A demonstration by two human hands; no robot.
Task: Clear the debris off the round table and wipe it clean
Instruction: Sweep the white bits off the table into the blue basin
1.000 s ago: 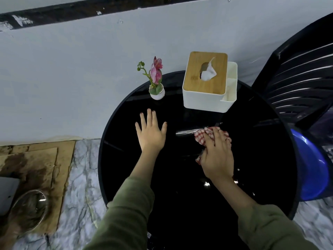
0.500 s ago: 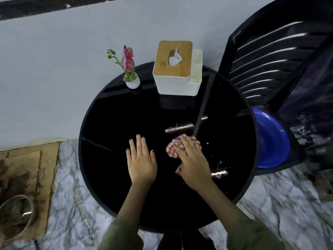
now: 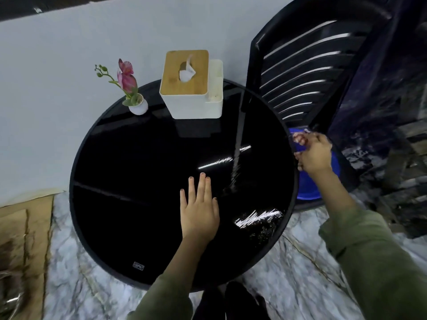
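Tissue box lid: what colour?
Light wood-brown lid on a white tissue box, head view.

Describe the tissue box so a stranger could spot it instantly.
Start at the round black table against the pale wall. At its far edge, right of a small potted flower, sits the tissue box. It alone is a white box with a wooden lid, a tissue poking through the slot.

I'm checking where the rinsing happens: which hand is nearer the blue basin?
Right. The right hand, clutching the checked cloth, is over the blue basin beyond the table's edge; the left hand lies flat mid-table.
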